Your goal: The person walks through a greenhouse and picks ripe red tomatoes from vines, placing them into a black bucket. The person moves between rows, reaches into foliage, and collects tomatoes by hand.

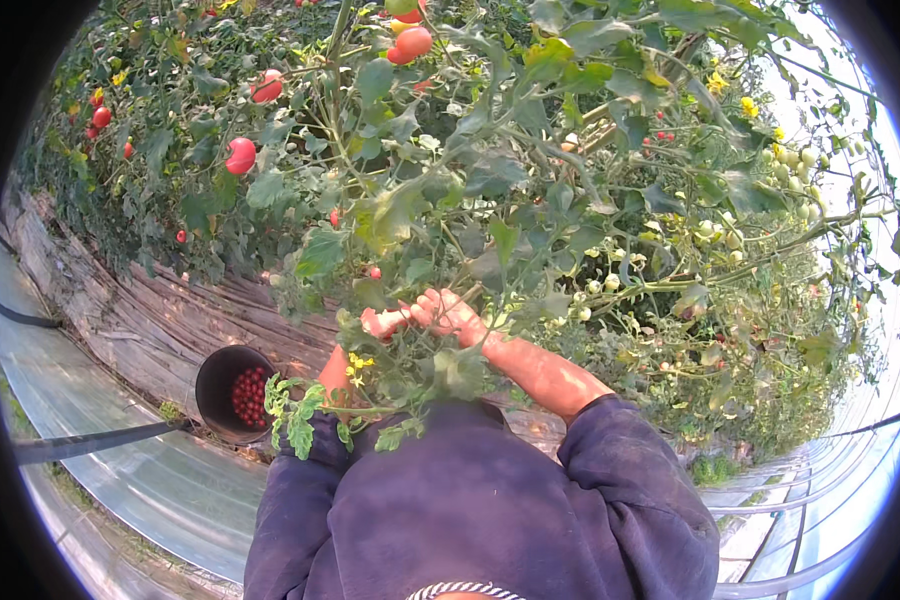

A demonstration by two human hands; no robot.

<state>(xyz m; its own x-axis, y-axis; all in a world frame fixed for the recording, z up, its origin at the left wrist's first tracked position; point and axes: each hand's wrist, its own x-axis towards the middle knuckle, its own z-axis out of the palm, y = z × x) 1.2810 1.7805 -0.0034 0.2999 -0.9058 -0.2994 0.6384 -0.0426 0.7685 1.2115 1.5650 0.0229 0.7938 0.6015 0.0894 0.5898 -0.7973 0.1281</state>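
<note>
My left hand (382,321) and my right hand (444,311) are close together among the leafy tomato vines (412,202), in front of my chest. The fingers of both are bent, and leaves and stems partly cover them; what they hold, if anything, cannot be made out. A small red tomato (375,272) hangs just above my left hand. Larger red tomatoes (241,156) hang higher up at the left and top. Green tomatoes (611,282) sit on a stem to the right of my hands.
A dark bucket (211,390) with many small red tomatoes stands on the ground sheet at the left. Beside it a black strap or pipe (97,442) crosses clear plastic sheeting (157,480). A leafy shoot with yellow flowers (358,366) lies over my left forearm. More greenhouse film curves along the right.
</note>
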